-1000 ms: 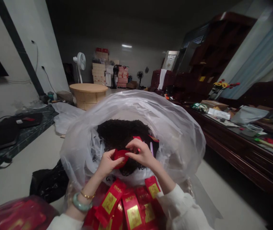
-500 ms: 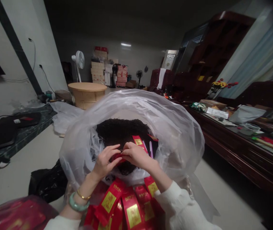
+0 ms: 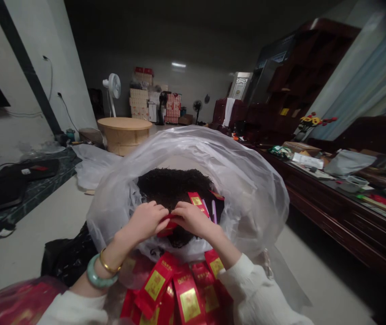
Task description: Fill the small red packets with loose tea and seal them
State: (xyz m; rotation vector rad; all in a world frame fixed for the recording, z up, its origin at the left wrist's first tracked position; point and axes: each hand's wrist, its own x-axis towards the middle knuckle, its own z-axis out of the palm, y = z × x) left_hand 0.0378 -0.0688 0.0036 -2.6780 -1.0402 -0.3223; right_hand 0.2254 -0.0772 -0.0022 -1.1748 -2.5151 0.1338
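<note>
Both hands meet over a large clear plastic bag [image 3: 253, 189] that holds a heap of dark, loose tea-like leaves [image 3: 175, 180]. My left hand [image 3: 148, 219] and my right hand [image 3: 193, 219] pinch the upper edge of a small red packet [image 3: 167, 229], partly hidden by the fingers. Just right of my right hand, a red packet with a gold label [image 3: 196, 199] lies on the leaves beside a thin purple stick-like object [image 3: 213, 211]. Below my hands, several red packets [image 3: 188, 295] with gold labels lie in a pile close to me.
A black plastic bag [image 3: 67, 255] and a red bundle [image 3: 20, 300] sit at the left. On the right runs a long dark wooden table [image 3: 318, 205] with clutter on top. Farther back are a round wooden table [image 3: 125, 123], a white fan [image 3: 113, 85] and stacked boxes [image 3: 139, 104].
My left hand has turned, its fingers now curled closer to the right hand, and its wrist has shifted left. The right hand stays almost in place; the red packet remains between them.
</note>
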